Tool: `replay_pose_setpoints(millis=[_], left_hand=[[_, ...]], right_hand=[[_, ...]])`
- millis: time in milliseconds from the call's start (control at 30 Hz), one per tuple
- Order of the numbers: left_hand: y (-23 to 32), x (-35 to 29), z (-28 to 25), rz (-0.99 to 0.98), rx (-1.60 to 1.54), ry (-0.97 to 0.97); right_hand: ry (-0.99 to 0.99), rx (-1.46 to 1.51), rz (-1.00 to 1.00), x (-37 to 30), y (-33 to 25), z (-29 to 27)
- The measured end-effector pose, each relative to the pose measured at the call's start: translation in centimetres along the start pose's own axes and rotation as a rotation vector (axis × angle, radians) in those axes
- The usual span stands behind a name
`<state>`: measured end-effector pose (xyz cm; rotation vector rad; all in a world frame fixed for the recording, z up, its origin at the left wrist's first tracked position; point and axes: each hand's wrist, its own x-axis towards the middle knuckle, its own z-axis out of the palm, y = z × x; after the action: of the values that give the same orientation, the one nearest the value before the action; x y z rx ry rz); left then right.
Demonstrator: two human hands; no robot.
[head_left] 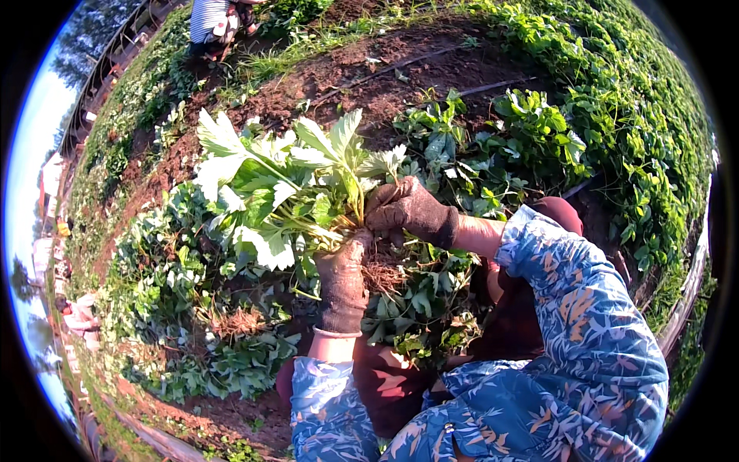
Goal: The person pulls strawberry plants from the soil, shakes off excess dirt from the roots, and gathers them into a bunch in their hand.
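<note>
A leafy green plant (277,181) with broad lobed leaves and pale stems is held up in front of me, its reddish-brown fibrous roots (382,273) hanging below. My left hand (344,269), in a dirty brown work glove, is wrapped round the plant's base. At the right side of the same base, my right hand (409,213) is closed on the stems in a matching glove, its fingers bent. My right fingertips are partly hidden. Beneath both hands lies a heap of pulled plants (192,300), some with roots showing.
Bare reddish soil (346,77) stretches beyond the plants, crossed by thin dark lines. Dense low greenery (616,115) grows along the right. Another person (219,23) is at the far top left; a person in pink (81,316) is at the left edge.
</note>
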<state>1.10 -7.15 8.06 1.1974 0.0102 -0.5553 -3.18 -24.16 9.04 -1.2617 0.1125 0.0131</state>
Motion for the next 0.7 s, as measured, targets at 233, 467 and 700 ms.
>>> replay_pose_setpoints(millis=[233,467,700], left_hand=[[-0.5,0.3,-3.0,0.02,-0.031,-0.105],[-0.1,-0.5,-2.7,-0.048,0.279,-0.043],[1.3,-1.0,-1.9,-0.164,-0.153,-0.009]], right_hand=[[0.23,-0.029,0.087,0.2,-2.1,-2.2],[-0.174,-0.461,-0.041,0.6,-3.4,-0.5],[-0.338,-0.26,0.193,-0.5,-2.9,-2.6]])
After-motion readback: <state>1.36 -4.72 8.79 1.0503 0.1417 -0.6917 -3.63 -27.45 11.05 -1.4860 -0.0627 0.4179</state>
